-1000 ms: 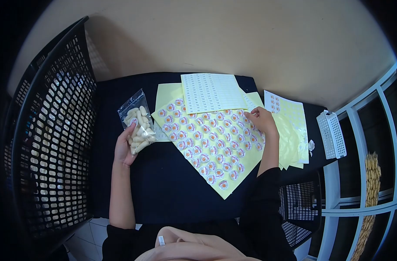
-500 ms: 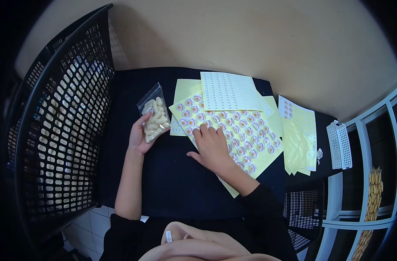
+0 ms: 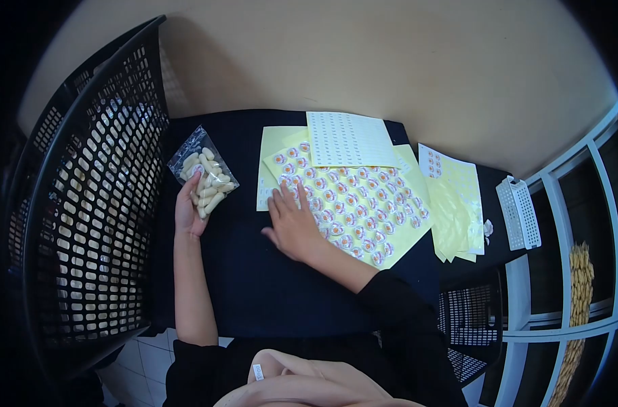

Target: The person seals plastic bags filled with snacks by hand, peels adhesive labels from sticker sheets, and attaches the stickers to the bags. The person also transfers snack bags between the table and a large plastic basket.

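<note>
A clear plastic bag (image 3: 221, 166) of pale, oblong pieces is in my left hand (image 3: 189, 211), the thumb pressed on its front. The bag is tilted and held up at the left side of the dark table. My right hand (image 3: 294, 227) lies with fingers spread on the left part of a yellow sticker sheet (image 3: 405, 239), and nothing shows in its grip. Rows of round stickers with orange centres and purple edges cover that sheet. A white sheet with small printed marks (image 3: 349, 139) overlaps its far edge.
A tall black perforated basket (image 3: 95, 224) filled with bagged goods stands close on my left. To the right are yellow backing sheets (image 3: 451, 217), a crumpled white scrap (image 3: 488, 229) and a white perforated basket (image 3: 520, 214). A black crate (image 3: 468, 319) sits lower right.
My left hand has moved left with the bag, nearer the black basket, and the bag has turned. My right hand has shifted left across the sticker sheet and its fingers have straightened.
</note>
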